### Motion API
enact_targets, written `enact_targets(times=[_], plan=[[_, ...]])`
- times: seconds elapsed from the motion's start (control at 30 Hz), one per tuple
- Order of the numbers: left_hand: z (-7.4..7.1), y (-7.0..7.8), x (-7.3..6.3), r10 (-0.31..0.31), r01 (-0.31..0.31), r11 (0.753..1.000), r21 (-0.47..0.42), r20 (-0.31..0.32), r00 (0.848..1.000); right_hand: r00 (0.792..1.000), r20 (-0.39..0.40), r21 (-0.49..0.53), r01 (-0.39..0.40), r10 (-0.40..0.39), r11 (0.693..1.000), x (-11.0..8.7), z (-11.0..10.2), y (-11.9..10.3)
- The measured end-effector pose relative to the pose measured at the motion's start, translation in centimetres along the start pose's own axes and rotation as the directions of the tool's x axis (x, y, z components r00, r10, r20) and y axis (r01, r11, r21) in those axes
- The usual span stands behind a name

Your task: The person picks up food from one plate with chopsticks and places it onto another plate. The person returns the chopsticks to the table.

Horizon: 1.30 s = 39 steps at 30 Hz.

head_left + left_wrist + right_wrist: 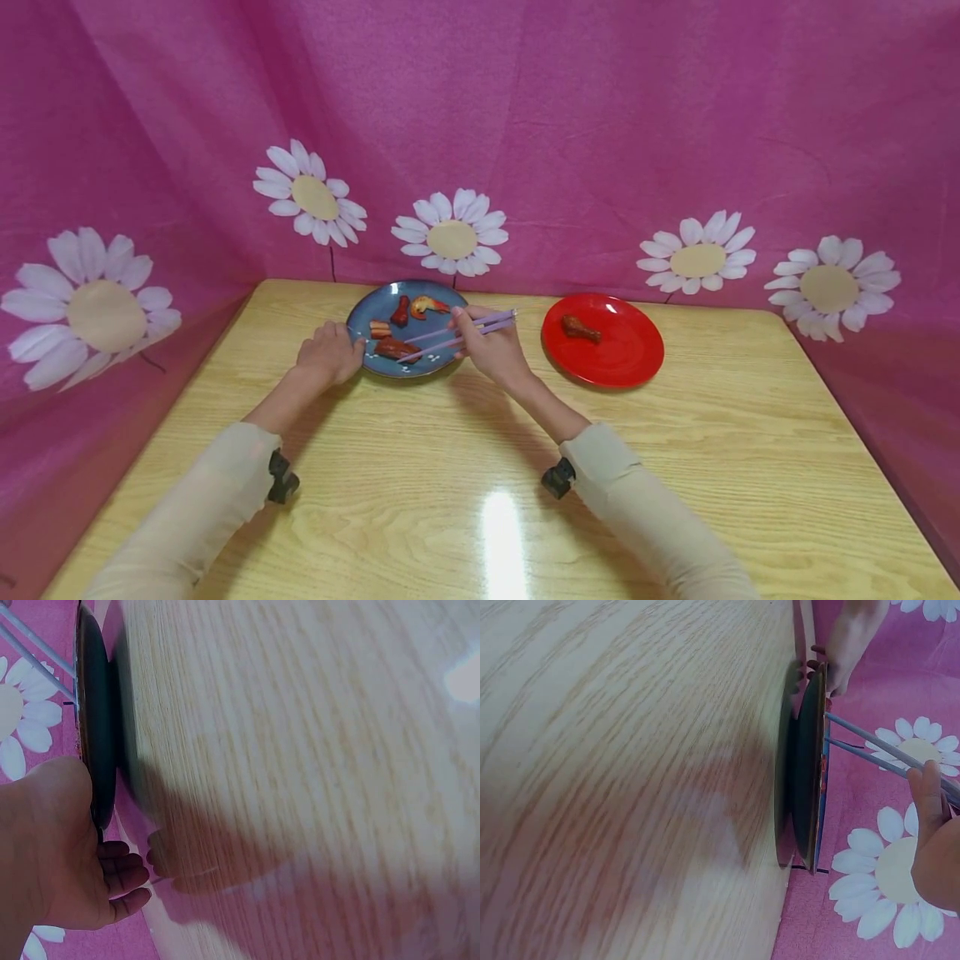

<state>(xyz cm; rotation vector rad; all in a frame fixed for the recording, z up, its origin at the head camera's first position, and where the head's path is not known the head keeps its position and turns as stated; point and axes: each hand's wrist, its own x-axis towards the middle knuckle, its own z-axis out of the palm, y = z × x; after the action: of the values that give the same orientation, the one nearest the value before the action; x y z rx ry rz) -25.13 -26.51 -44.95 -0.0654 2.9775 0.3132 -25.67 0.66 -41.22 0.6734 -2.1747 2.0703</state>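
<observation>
My left hand [330, 354] grips the left rim of a blue plate [377, 307], thumb at the edge and fingers curled below it in the left wrist view. My right hand [491, 346] holds a pair of pale purple chopsticks [877, 741] above the plate's right side. Their tips reach down to a brown piece of meat [393, 349] at the front of the plate. Behind it lie a striped, bacon-like piece [380, 329], a dark red bone-shaped piece [401, 310] and an orange shrimp [427, 307].
A red plate [618, 354] stands to the right on the wooden table [420, 467], with a brown drumstick [581, 327] on it. Behind the table hangs a pink cloth [570, 150] printed with white daisies. Light glares off the tabletop near the front.
</observation>
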Motion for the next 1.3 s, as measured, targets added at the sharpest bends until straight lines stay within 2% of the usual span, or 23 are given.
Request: enact_targets(times=[0.4,0.73,1.0,1.3], plan=[[0.1,-0.2,0.3,0.01,-0.01,1.0,0.011,-0.02,1.0,1.0,-0.006,-0.049,-0.016,0.015,0.999,0.5,0.8,0.1],[-0.1,0.0,0.1,0.003,-0.003,1.0,0.0,-0.011,1.0,0.996,-0.08,-0.096,0.027,-0.035,0.995,1.2,1.5,0.2],[-0.1,0.1,0.1,-0.003,0.003,1.0,-0.007,-0.013,1.0,0.981,-0.185,-0.16,0.024,-0.054,0.987,1.7,2.3,0.3],[-0.1,0.1,0.1,-0.012,0.012,1.0,-0.01,-0.006,1.0,0.978,-0.193,-0.25,0.035,-0.085,0.968,2.0,2.3,0.3]])
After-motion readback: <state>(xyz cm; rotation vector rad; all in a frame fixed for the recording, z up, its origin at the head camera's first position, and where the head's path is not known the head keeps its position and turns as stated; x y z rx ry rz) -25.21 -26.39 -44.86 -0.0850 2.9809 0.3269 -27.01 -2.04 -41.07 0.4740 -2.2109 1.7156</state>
